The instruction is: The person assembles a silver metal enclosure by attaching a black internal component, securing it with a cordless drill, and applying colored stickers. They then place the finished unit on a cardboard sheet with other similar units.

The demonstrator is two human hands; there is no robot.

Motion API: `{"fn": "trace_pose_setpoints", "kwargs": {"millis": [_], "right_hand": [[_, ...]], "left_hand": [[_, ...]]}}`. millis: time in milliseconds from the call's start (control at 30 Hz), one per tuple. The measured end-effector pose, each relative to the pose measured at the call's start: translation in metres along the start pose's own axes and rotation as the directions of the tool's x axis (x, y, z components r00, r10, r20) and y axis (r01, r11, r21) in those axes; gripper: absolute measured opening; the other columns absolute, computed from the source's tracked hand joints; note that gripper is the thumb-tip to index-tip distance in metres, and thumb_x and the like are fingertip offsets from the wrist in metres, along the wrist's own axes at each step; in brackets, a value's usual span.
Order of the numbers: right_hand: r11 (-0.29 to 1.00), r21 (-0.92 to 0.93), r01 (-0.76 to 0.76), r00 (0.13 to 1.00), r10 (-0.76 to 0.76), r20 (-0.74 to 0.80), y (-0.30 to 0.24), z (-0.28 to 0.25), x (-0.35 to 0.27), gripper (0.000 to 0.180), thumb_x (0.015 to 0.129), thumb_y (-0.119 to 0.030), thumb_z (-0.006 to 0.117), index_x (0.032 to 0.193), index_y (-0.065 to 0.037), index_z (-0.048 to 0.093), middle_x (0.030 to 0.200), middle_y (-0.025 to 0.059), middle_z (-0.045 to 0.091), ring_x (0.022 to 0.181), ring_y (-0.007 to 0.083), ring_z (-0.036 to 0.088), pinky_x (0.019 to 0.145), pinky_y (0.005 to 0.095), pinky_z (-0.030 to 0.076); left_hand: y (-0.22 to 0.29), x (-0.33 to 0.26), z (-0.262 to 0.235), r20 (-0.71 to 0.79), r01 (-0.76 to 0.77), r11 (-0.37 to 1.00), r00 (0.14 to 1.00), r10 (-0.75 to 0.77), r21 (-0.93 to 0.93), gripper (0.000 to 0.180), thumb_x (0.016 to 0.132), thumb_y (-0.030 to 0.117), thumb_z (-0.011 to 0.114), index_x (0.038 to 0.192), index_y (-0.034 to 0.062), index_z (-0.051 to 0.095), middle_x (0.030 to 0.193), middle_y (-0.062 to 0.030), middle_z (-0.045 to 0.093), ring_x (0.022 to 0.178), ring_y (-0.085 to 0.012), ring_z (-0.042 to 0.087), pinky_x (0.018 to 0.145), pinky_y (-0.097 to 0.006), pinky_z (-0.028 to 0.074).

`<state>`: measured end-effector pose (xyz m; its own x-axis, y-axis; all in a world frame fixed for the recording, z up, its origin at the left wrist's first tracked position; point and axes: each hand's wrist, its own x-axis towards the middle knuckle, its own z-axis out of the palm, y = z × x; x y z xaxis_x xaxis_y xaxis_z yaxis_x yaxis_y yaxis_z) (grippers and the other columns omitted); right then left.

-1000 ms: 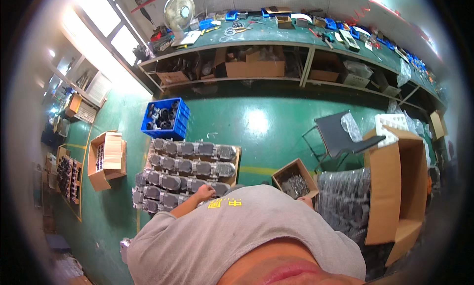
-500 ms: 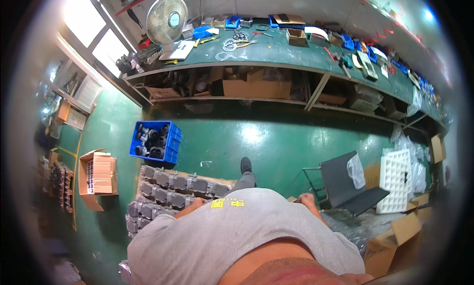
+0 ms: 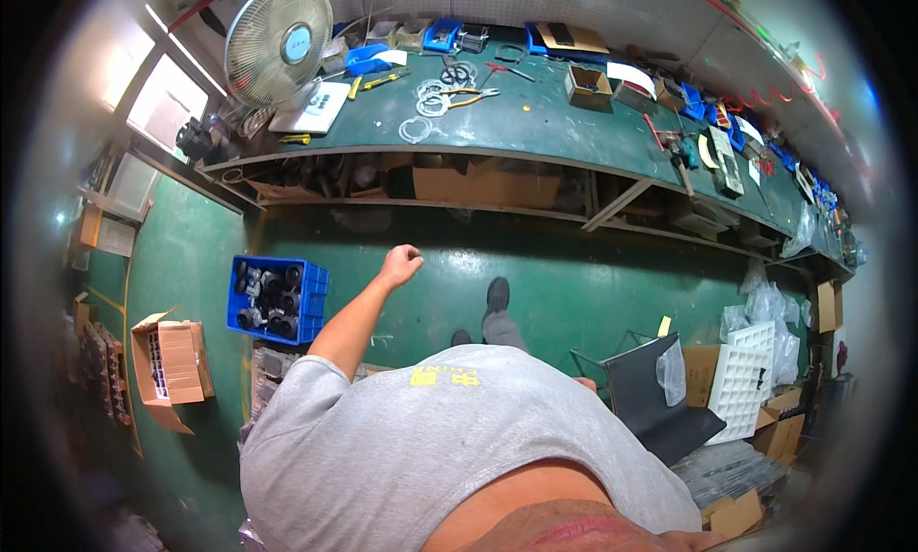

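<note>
My left hand (image 3: 402, 265) is stretched forward over the green floor, short of the workbench (image 3: 363, 155). Its fingers are curled in, and I see nothing in them. My right hand (image 3: 586, 385) barely shows past the grey shirt, near the black folding chair (image 3: 645, 385); its fingers are hidden. A blue crate (image 3: 314, 298) of dark and silvery metal parts stands left of my left forearm. On the bench top lie pliers with yellow handles (image 3: 469, 99), clear rings (image 3: 416, 129) and a yellow-handled tool (image 3: 381, 79).
A fan (image 3: 277, 45) stands at the bench's left end. Grey castings (image 3: 273, 365) are stacked beside my left side. An opened carton (image 3: 182, 361) sits farther left. At right are a white grid tray (image 3: 741, 380) and plastic wrap (image 3: 765, 308). My shoe (image 3: 497, 294) is on the floor ahead.
My left hand has swung forward from beside the castings to over the floor. My right hand has drawn back behind the shirt. The bench now appears nearer.
</note>
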<state>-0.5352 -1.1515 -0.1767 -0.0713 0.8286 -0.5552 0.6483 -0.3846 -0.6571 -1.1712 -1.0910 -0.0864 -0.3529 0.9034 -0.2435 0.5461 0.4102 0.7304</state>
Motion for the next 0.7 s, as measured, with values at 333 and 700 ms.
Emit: {"fn": "trace_pose_setpoints", "kwargs": {"millis": [333,700], "right_hand": [[0.999,-0.007,0.042,0.999,-0.042,0.024,-0.107,0.014,0.168,0.020,0.083,-0.018,0.068,0.084,0.001,0.074,0.075,0.0086,0.071,0.067,0.0175,0.066,0.063,0.0367,0.052],[0.910,0.393,-0.132,0.990,0.144,0.000,-0.345,-0.072,0.322,0.022,0.096,-0.018,0.061,0.112,-0.004,0.066,0.086,0.0048,0.069,0.075,0.0132,0.066,0.060,0.0281,0.054]], "left_hand": [[0.036,0.159,-0.039,-0.178,0.111,0.966,0.982,-0.070,0.232,0.075,0.079,0.028,0.075,0.142,-0.0012,0.048,0.131,-0.0264,0.060,0.126,-0.0386,0.056,0.107,-0.045,0.045],[0.078,0.328,-0.087,-0.320,0.311,0.900,0.924,-0.211,0.307,0.062,0.086,0.027,0.073,0.140,0.0091,0.048,0.132,-0.0188,0.052,0.127,-0.0379,0.050,0.104,-0.049,0.046]]}}
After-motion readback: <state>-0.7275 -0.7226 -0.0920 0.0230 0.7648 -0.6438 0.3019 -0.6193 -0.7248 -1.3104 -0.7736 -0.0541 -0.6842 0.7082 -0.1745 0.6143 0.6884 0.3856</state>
